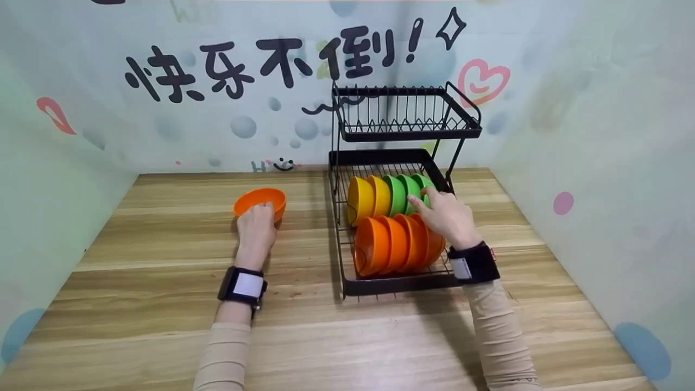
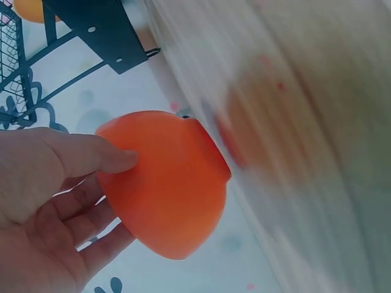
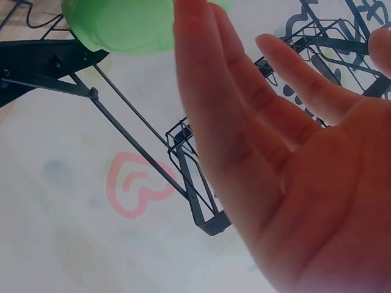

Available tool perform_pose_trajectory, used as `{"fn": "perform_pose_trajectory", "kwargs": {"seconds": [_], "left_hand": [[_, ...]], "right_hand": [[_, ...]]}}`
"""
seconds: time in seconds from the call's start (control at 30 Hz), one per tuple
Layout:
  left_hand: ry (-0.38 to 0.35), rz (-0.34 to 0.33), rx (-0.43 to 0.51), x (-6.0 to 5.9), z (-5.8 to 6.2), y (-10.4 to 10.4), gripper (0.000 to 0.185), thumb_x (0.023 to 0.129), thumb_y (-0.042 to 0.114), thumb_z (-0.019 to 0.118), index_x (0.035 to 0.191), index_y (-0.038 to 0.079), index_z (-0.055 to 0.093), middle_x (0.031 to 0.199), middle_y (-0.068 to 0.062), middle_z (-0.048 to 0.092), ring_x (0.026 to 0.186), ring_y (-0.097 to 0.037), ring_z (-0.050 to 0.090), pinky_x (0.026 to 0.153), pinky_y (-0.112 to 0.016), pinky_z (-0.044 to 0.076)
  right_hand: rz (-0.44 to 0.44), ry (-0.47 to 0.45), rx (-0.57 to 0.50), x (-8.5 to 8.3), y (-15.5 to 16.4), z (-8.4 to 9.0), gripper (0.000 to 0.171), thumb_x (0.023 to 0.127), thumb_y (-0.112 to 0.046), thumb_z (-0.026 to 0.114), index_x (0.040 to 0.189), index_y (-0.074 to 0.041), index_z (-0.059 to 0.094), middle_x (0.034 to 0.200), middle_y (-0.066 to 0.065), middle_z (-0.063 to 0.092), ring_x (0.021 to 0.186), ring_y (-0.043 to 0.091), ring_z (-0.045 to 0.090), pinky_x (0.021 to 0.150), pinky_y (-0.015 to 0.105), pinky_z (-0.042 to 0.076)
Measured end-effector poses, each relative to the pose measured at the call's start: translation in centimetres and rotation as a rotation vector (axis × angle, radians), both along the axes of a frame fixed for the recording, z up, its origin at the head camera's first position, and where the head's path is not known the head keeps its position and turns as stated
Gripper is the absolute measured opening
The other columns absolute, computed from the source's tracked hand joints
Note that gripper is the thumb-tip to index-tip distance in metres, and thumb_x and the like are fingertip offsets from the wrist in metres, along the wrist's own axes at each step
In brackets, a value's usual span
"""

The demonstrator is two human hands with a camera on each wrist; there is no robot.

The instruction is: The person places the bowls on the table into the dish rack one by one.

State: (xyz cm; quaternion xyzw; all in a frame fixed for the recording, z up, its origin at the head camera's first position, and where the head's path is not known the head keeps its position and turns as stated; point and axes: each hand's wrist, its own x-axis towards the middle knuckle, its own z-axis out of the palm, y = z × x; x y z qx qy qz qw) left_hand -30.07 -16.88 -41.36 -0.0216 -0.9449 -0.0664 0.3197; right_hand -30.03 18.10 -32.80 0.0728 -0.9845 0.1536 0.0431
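On the left of the table, my left hand (image 1: 257, 231) pinches the near rim of an orange bowl (image 1: 274, 199). The left wrist view shows the thumb on the outside of that bowl (image 2: 171, 183), its base close to the table. Over at the rack, my right hand (image 1: 449, 217) is beside the rightmost of several green bowls (image 1: 397, 191). Its fingers look fairly straight in the right wrist view, overlapping a green bowl (image 3: 122, 24) there. Two yellow bowls (image 1: 360, 201) stand on edge left of the green ones. Several orange bowls (image 1: 372, 247) stand on edge in the front row.
The black two-tier dish rack (image 1: 402, 285) stands right of the table's middle, with the bowls on its lower tier. Its upper tier (image 1: 412, 134) overhangs the back of the lower one. Printed walls (image 1: 586, 136) close in the wooden table (image 1: 304, 336) at the back and sides.
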Motion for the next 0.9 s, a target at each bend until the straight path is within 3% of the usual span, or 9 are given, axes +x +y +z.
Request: {"fn": "perform_pose_trajectory", "kwargs": {"seconds": [0.2, 0.4, 0.67, 0.9], "left_hand": [[0.105, -0.056, -0.006, 0.2, 1.2, 0.8, 0.004, 0.077, -0.005, 0.058, 0.079, -0.002, 0.059, 0.069, -0.019, 0.061, 0.062, -0.040, 0.062, 0.051, -0.047, 0.049], [0.151, -0.151, -0.016, 0.6, 2.6, 2.2, 0.009, 0.077, -0.008, 0.058, 0.084, -0.002, 0.060, 0.076, -0.018, 0.065, 0.069, -0.036, 0.062, 0.059, -0.044, 0.050], [0.185, -0.249, -0.060, 1.3, 3.8, 4.2, 0.017, 0.075, -0.010, 0.064, 0.090, -0.002, 0.064, 0.088, -0.017, 0.070, 0.079, -0.032, 0.065, 0.070, -0.040, 0.054], [0.232, -0.312, -0.093, 1.9, 4.3, 5.6, 0.016, 0.075, -0.009, 0.065, 0.088, 0.000, 0.064, 0.084, -0.014, 0.068, 0.076, -0.028, 0.065, 0.067, -0.035, 0.054]], "right_hand": [[0.008, 0.013, -0.025, 0.1, -0.1, 0.2, 0.057, 0.097, -0.055, 0.034, 0.127, -0.009, 0.050, 0.120, 0.023, 0.061, 0.103, 0.036, 0.060, 0.076, 0.052, 0.050], [0.018, 0.062, -0.100, 0.3, -0.4, 0.3, 0.055, 0.097, -0.053, 0.037, 0.126, -0.008, 0.051, 0.123, 0.022, 0.061, 0.106, 0.036, 0.060, 0.081, 0.052, 0.049], [0.050, 0.108, -0.183, 0.5, -0.8, 0.4, 0.051, 0.097, -0.048, 0.042, 0.126, -0.008, 0.053, 0.111, 0.018, 0.065, 0.097, 0.032, 0.061, 0.080, 0.048, 0.049], [0.079, 0.153, -0.224, 0.7, -1.3, 0.4, 0.046, 0.097, -0.046, 0.046, 0.122, -0.009, 0.055, 0.088, 0.010, 0.062, 0.078, 0.026, 0.057, 0.068, 0.036, 0.045]]}}
